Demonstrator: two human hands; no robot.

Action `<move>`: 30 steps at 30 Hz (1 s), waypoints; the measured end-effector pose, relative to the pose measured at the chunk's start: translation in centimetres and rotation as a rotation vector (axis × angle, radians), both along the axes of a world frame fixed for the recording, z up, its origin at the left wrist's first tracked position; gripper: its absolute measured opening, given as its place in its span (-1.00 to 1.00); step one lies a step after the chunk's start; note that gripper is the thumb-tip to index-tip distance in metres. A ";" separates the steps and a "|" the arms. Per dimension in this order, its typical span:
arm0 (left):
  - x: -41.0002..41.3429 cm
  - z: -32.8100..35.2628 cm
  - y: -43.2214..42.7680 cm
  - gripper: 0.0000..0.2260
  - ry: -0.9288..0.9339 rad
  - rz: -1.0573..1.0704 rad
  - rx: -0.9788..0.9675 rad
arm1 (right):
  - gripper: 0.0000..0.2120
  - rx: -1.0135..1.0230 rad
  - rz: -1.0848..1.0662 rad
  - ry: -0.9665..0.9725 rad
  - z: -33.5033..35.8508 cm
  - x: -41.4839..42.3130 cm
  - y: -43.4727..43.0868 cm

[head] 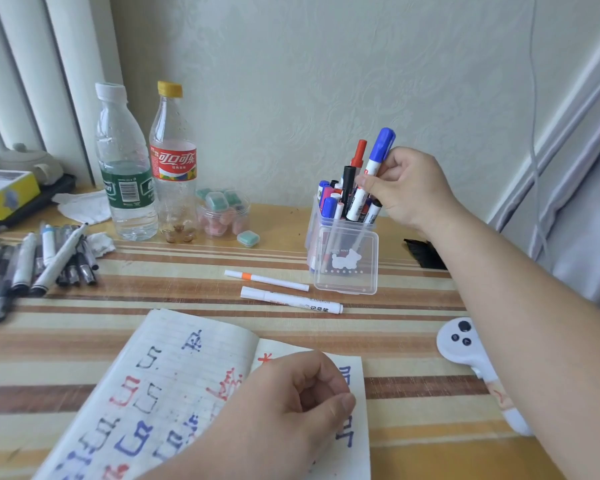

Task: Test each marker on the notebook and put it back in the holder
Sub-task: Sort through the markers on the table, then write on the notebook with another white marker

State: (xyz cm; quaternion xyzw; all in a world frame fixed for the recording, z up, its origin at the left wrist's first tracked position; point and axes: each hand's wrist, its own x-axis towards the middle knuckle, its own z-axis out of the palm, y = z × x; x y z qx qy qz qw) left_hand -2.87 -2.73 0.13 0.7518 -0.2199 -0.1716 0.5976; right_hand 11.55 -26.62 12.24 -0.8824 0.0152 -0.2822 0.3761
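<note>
Head-worn camera looks down, close, over desk point(413, 445) and notebook point(187, 358).

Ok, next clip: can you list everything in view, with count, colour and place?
blue-capped marker: one, white body, held above the holder
holder: one, clear plastic, far right
markers in holder: several, with blue, red and black caps, standing inside
white markers: two, one with an orange band, lying in front of the holder
notebook: one, open, red, blue and black writing, near edge
bottles: two, clear, one white cap and one yellow cap, far left of centre
tub: one, clear, pink and green cases inside, beside the bottles
pens: a pile, black and grey, left edge
controller: one, white, right of the notebook
left hand: fingers curled, rests on the notebook
right hand: grips the blue-capped marker
</note>
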 end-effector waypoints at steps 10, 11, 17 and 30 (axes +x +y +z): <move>0.0 0.2 0.0 -0.90 -0.004 0.005 0.023 | -0.75 -0.081 -0.072 0.015 -1.5 0.5 0.7; 0.0 0.1 0.0 -0.90 0.001 0.008 0.026 | -0.76 -0.103 -0.066 0.032 -1.6 0.4 0.9; -0.2 0.5 0.1 -0.91 -0.028 0.015 0.051 | -0.75 -0.088 -0.087 0.020 -2.5 0.3 1.1; -0.1 0.2 0.1 -0.92 -0.042 0.029 0.048 | -0.48 -0.293 -0.055 -0.140 -0.8 0.0 0.6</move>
